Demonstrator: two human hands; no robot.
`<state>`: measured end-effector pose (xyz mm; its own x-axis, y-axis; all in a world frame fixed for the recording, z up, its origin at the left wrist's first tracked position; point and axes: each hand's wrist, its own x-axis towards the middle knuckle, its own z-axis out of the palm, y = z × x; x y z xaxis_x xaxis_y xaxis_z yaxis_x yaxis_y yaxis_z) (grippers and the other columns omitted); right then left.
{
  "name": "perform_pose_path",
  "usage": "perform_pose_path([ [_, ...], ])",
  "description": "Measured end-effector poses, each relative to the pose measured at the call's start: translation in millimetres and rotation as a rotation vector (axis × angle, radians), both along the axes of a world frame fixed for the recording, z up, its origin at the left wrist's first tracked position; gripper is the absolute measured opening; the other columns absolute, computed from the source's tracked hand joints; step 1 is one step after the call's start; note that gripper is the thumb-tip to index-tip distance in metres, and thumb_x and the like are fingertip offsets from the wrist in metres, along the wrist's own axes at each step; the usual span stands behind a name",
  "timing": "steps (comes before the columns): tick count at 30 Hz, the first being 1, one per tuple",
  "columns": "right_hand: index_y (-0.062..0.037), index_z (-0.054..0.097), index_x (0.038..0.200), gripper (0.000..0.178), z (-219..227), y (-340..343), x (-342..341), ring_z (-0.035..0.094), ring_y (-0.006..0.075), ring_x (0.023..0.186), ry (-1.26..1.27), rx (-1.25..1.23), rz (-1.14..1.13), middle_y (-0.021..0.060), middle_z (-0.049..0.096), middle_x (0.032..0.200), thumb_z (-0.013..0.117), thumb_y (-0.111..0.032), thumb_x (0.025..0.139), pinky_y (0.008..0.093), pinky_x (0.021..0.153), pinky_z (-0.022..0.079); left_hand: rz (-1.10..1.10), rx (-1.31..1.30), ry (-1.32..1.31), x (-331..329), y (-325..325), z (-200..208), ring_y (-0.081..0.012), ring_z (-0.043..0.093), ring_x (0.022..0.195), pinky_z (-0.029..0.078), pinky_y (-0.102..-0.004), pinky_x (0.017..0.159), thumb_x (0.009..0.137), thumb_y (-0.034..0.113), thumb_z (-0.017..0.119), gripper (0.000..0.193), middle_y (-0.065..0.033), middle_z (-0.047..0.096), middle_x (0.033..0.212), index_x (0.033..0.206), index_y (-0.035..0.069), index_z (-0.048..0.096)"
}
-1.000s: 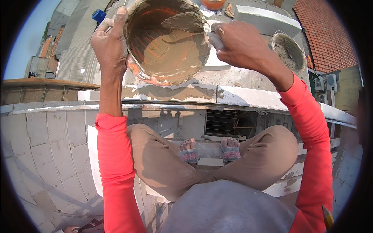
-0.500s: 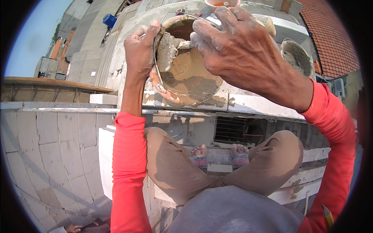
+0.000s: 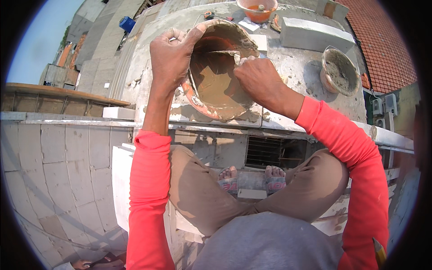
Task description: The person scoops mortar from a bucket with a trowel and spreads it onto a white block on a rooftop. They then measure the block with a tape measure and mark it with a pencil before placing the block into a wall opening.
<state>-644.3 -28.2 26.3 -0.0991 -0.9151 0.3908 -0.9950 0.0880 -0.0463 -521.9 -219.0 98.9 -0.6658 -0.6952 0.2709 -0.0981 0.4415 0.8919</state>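
Note:
A mortar-caked orange bucket stands tilted in front of me on the ledge, its mouth toward me. Wet grey-brown mortar lines its inside. My left hand is closed on the bucket's left rim, thumb along the top. At the right side of the mouth, my right hand is closed around the handle of a trowel. The trowel's blade is down inside the bucket, mostly hidden against the mortar.
A second bucket of grey mortar stands at the right. Behind it lies a long white block, and an orange basin sits at the far side. The ledge's edge runs above my knees, with a barred opening below.
My right hand has come down and nearer, lowering the mortar-loaded trowel into the bucket. My left hand has shifted slightly right, still on the rim.

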Motion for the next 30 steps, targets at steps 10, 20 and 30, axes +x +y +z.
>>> perform_pose_path([
  [10, -0.0018, 0.075, 0.079, 0.009, 39, -1, 16, 0.075, 0.0364, 0.072, -0.096, 0.012, 0.031, 0.0194, 0.074, 0.077, 0.071, -0.009, 0.081, 0.0455, 0.065, 0.059, -0.107, 0.092, 0.200, 12, -2, 23, -0.0051, 0.060, 0.067, 0.048, -0.0214, 0.059, 0.096, 0.024, 0.085, 0.031, -0.0051, 0.074, 0.080, 0.091, -0.005, 0.073],
  [20, -0.0038, 0.074, 0.076, 0.012, 27, 9, 0, 0.074, 0.0378, 0.074, -0.058, -0.095, -0.088, 0.0201, 0.073, 0.077, 0.072, -0.015, 0.080, 0.0474, 0.064, 0.058, -0.165, 0.119, 0.217, 18, -5, 24, -0.0049, 0.062, 0.069, 0.050, -0.0206, 0.062, 0.097, 0.023, 0.084, 0.029, -0.0047, 0.074, 0.082, 0.090, -0.002, 0.072],
  [30, -0.0057, 0.073, 0.074, 0.009, 35, 12, 12, 0.074, 0.0357, 0.074, -0.048, 0.079, 0.076, 0.0190, 0.072, 0.078, 0.070, -0.010, 0.081, 0.0468, 0.064, 0.057, -0.148, 0.103, 0.243, 13, -1, 22, -0.0049, 0.064, 0.071, 0.052, -0.0206, 0.063, 0.096, 0.022, 0.085, 0.028, -0.0058, 0.076, 0.083, 0.091, -0.002, 0.073],
])
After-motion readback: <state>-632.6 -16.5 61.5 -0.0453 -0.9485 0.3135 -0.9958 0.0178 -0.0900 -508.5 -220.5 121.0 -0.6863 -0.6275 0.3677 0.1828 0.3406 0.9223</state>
